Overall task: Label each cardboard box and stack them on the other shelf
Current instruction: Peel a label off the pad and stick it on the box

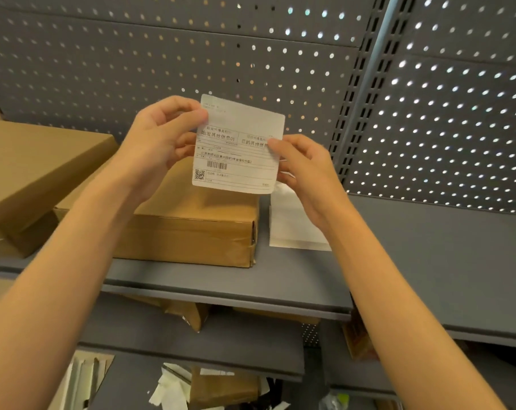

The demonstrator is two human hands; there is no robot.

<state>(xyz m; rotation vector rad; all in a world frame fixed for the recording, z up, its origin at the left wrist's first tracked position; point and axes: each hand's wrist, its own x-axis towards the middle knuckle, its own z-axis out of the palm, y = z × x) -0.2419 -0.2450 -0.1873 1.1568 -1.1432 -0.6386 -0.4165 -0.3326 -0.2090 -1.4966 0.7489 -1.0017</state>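
I hold a white shipping label (239,149) up in front of the shelf, printed with a barcode and a QR code. My left hand (159,143) pinches its upper left edge. My right hand (298,170) pinches its right edge. Just below and behind the label lies a flat brown cardboard box (191,226) on the grey shelf (280,279). A second cardboard box (35,164) lies at the left, tilted with one side resting on other boxes.
A white sheet of label backing (292,229) lies on the shelf right of the box. The adjoining shelf (443,261) on the right shows a bare grey surface. Grey pegboard (162,54) forms the back wall. Lower shelves hold more boxes and paper scraps (174,389).
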